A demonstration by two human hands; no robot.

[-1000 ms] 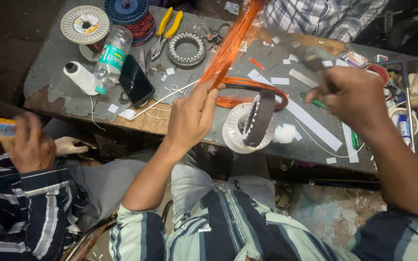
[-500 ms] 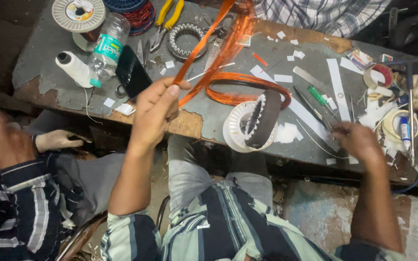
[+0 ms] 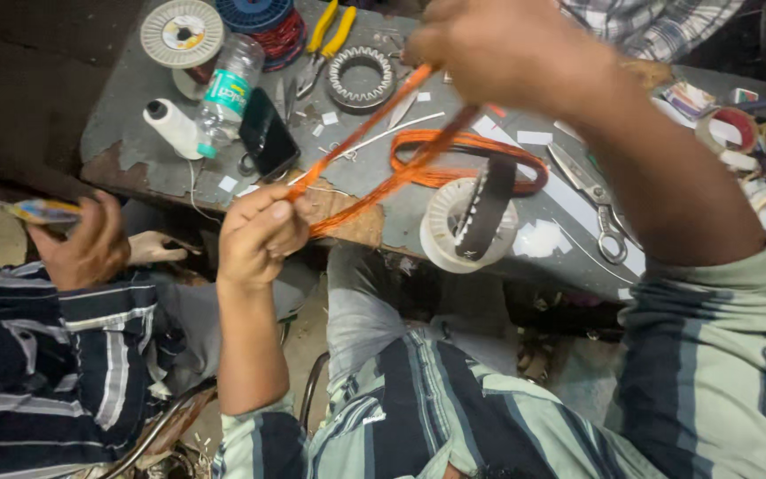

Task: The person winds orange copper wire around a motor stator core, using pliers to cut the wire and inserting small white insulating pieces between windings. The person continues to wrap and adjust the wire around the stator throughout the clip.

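Holding the orange wire bundle point(image 3: 383, 168) taut over the bench point(image 3: 135, 133), your left hand point(image 3: 259, 235) pinches its lower end with fingers pressed together, and your right hand point(image 3: 498, 44) grips the upper end, closed around it. Keep the strands even and flat between both hands, clear of the scissors point(image 3: 597, 200). As for containers, the plastic bottle point(image 3: 223, 93) lies on its side; you cannot tell its contents.

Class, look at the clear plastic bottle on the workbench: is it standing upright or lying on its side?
Lying on its side: the plastic bottle rests lengthwise on the workbench, its cap end nearer the person.
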